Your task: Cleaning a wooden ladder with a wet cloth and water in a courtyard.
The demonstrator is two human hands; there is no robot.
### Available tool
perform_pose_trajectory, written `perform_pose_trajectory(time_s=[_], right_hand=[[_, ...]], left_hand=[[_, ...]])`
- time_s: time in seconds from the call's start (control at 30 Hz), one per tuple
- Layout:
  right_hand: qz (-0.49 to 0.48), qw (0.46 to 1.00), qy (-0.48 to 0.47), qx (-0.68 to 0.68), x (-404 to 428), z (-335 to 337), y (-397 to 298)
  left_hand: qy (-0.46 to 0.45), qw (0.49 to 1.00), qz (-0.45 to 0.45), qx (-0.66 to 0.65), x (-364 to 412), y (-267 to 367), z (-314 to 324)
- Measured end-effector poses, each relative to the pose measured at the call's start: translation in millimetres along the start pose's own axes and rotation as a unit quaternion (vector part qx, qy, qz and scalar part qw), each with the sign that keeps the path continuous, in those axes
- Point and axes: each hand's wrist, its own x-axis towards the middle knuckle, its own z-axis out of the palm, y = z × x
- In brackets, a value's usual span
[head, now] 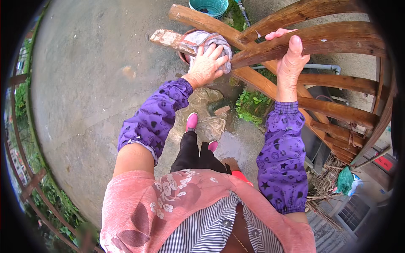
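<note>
My left hand (210, 63) presses a striped grey and pink cloth (221, 42) against a wooden beam (166, 38), near its worn, pale end. The cloth is draped over the beam and hides part of it. My right hand (290, 57) grips a brown wooden slat (335, 39), thumb on the near side and fingertips showing over the upper edge. Both wooden pieces belong to a large slatted wooden frame (341, 82) that rises on the right. Purple patterned sleeve covers are on both forearms.
A teal plastic basin (210, 8) stands at the top. Below my hands are a flat stone (205, 98), a brick piece (222, 110) and a mossy patch with plants (251, 104). A grey pipe (322, 67) runs behind the frame. Bundled sticks (326, 180) lie lower right; a railing (19, 129) borders the left.
</note>
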Motion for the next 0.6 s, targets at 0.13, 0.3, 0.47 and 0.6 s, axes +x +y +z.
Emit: perform_pose_trajectory(time_s=[0.13, 0.3, 0.47, 0.6], right_hand=[[-0.011, 1.0, -0.007, -0.011, 1.3, -1.4, 3.1], [0.026, 0.999, -0.018, -0.022, 5.9, -16.8, 12.9], [0.028, 0.999, -0.009, -0.035, 1.8, -0.8, -6.7], [0.009, 0.983, -0.006, -0.184, -32.7, -27.3, 17.6]], left_hand=[[-0.023, 0.996, 0.078, 0.026, -15.5, -33.4, -19.7], [-0.018, 0.996, 0.004, 0.085, -35.8, -85.1, -45.9], [0.07, 0.991, -0.071, 0.084, -40.3, -131.9, -68.8], [0.095, 0.962, -0.252, 0.049, -40.7, -147.5, -56.5]])
